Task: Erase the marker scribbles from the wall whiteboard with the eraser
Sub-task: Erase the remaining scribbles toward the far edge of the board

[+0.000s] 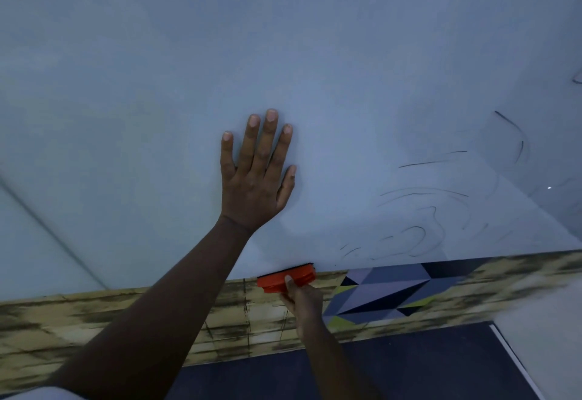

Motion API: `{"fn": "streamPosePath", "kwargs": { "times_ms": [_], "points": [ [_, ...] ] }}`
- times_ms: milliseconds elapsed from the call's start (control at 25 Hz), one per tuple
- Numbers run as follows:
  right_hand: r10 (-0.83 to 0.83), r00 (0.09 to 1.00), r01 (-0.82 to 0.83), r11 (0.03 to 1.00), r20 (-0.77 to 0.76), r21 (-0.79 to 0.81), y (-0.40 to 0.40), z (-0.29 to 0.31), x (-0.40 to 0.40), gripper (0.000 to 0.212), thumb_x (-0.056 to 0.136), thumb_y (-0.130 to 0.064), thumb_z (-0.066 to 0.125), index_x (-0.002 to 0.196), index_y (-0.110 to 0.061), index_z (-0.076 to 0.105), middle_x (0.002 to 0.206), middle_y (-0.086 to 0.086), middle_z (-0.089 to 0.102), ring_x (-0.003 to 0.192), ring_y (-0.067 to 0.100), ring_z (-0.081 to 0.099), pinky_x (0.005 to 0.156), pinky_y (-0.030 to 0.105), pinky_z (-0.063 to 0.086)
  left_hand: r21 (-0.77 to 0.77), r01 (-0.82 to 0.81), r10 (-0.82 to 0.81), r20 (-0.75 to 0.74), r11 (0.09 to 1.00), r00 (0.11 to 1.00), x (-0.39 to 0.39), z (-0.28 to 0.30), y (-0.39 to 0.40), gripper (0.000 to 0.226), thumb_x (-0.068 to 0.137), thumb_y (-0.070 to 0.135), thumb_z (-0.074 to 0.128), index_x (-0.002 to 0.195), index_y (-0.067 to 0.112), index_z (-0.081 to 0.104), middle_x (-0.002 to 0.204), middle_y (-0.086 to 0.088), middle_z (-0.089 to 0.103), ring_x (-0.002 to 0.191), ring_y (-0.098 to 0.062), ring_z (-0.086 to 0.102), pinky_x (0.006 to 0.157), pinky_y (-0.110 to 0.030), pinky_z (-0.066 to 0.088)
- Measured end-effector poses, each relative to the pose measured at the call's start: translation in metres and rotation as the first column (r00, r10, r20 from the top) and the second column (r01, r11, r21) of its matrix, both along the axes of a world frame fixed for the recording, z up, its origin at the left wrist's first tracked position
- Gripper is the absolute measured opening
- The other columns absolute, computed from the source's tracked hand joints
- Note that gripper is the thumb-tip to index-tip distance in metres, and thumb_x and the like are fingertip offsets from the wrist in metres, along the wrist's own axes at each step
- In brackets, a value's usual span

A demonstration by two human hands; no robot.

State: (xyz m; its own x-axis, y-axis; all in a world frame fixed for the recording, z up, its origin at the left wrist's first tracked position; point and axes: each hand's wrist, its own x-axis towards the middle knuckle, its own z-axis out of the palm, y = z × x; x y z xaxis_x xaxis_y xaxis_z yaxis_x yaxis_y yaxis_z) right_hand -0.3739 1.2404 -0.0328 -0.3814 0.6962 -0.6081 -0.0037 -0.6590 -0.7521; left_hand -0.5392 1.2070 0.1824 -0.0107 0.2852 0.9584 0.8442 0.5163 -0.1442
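The wall whiteboard [157,84] fills most of the view. Thin black marker scribbles [422,210] curl across its lower right part, and more strokes run up the far right. My left hand [256,179] lies flat on the board with its fingers spread, left of the scribbles. Below it, my right hand [302,300] grips an orange eraser [280,278] at the board's bottom edge, its pad touching the board just left of the lowest scribbles.
Under the board runs a wood-patterned wall strip [78,314] with a panel of grey, black and yellow triangles [387,292]. A dark floor [393,365] lies below, with a pale surface [551,346] at the lower right.
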Motion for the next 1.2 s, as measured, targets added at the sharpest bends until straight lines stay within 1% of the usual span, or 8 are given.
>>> {"fn": "streamPosePath", "kwargs": {
  "times_ms": [240, 360, 440, 600, 760, 880, 1000, 1200],
  "points": [
    [-0.271, 0.936, 0.230, 0.954, -0.226, -0.191, 0.031, 0.043, 0.033, 0.041, 0.091, -0.021, 0.073, 0.122, 0.003, 0.062, 0.107, 0.021, 0.076, 0.097, 0.033, 0.075, 0.078, 0.041, 0.065, -0.007, 0.014, -0.014, -0.010, 1.000, 1.000, -0.001, -0.004, -0.001, 0.077, 0.106, 0.040, 0.055, 0.169, 0.012, 0.022, 0.179, -0.010, 0.003, 0.166, -0.030, 0.008, 0.133, -0.055, 0.002],
    [-0.447, 0.861, 0.414, 0.893, -0.243, -0.176, 0.078, 0.078, 0.063, 0.038, 0.093, -0.029, 0.072, 0.114, 0.001, 0.061, 0.124, 0.026, 0.067, 0.103, 0.034, 0.070, 0.085, 0.046, 0.064, -0.018, 0.000, 0.000, -0.004, 1.000, 1.000, -0.001, -0.007, -0.002, 0.077, 0.106, 0.040, 0.054, 0.170, 0.012, 0.021, 0.179, -0.010, 0.003, 0.166, -0.029, 0.008, 0.133, -0.055, 0.001],
    [-0.456, 0.866, 0.437, 0.890, -0.204, -0.131, 0.090, 0.100, 0.067, 0.033, 0.094, -0.030, 0.073, 0.109, -0.003, 0.060, 0.124, 0.023, 0.066, 0.104, 0.033, 0.068, 0.088, 0.046, 0.061, -0.010, -0.004, 0.004, 0.015, 1.000, 1.000, 0.002, -0.009, 0.000, 0.076, 0.107, 0.040, 0.052, 0.170, 0.012, 0.021, 0.179, -0.009, 0.002, 0.166, -0.029, 0.007, 0.133, -0.055, 0.001],
    [-0.362, 0.919, 0.366, 0.931, -0.155, -0.001, 0.052, 0.119, 0.038, 0.031, 0.094, -0.032, 0.074, 0.112, -0.008, 0.066, 0.110, 0.017, 0.072, 0.101, 0.033, 0.073, 0.070, 0.038, 0.065, 0.015, -0.015, 0.014, 0.065, 1.000, 0.998, 0.010, -0.016, 0.005, 0.073, 0.108, 0.038, 0.046, 0.171, 0.014, 0.016, 0.180, -0.006, 0.000, 0.166, -0.027, 0.003, 0.133, -0.055, 0.000],
    [-0.333, 0.923, 0.345, 0.938, -0.192, 0.031, 0.046, 0.112, 0.027, 0.017, 0.099, -0.028, 0.069, 0.103, -0.011, 0.069, 0.108, 0.018, 0.072, 0.100, 0.034, 0.071, 0.067, 0.039, 0.065, 0.059, -0.016, 0.004, 0.197, 0.998, 0.980, 0.032, -0.023, 0.016, 0.074, 0.108, 0.031, 0.043, 0.171, 0.016, 0.008, 0.179, 0.000, -0.009, 0.166, -0.025, -0.007, 0.131, -0.057, -0.007],
    [-0.347, 0.920, 0.331, 0.937, -0.180, -0.114, 0.074, 0.088, 0.043, 0.023, 0.099, -0.026, 0.068, 0.109, -0.005, 0.063, 0.117, 0.021, 0.067, 0.106, 0.036, 0.068, 0.078, 0.046, 0.064, 0.182, -0.002, -0.065, 0.361, 0.983, 0.930, 0.057, -0.020, 0.040, 0.069, 0.106, 0.030, 0.043, 0.166, 0.008, 0.016, 0.178, 0.001, -0.014, 0.165, -0.028, -0.012, 0.128, -0.064, -0.008],
    [-0.401, 0.904, 0.357, 0.898, -0.145, -0.256, 0.105, 0.051, 0.068, 0.044, 0.102, -0.021, 0.062, 0.136, 0.004, 0.051, 0.137, 0.029, 0.057, 0.125, 0.044, 0.057, 0.102, 0.057, 0.052, 0.215, -0.016, -0.075, 0.409, 0.976, 0.909, 0.068, -0.020, 0.054, 0.073, 0.108, 0.034, 0.042, 0.168, 0.009, 0.010, 0.178, -0.001, -0.015, 0.164, -0.031, -0.014, 0.127, -0.067, -0.007],
    [-0.444, 0.889, 0.392, 0.865, -0.111, -0.314, 0.131, 0.023, 0.090, 0.052, 0.103, -0.020, 0.060, 0.144, 0.008, 0.045, 0.145, 0.030, 0.051, 0.132, 0.044, 0.051, 0.108, 0.058, 0.047, 0.155, -0.055, -0.016, 0.421, 0.986, 0.907, 0.064, -0.028, 0.046, 0.068, 0.110, 0.038, 0.042, 0.163, 0.003, 0.019, 0.169, -0.026, 0.017, 0.164, -0.030, -0.012, 0.126, -0.069, 0.001]
  ]
}}
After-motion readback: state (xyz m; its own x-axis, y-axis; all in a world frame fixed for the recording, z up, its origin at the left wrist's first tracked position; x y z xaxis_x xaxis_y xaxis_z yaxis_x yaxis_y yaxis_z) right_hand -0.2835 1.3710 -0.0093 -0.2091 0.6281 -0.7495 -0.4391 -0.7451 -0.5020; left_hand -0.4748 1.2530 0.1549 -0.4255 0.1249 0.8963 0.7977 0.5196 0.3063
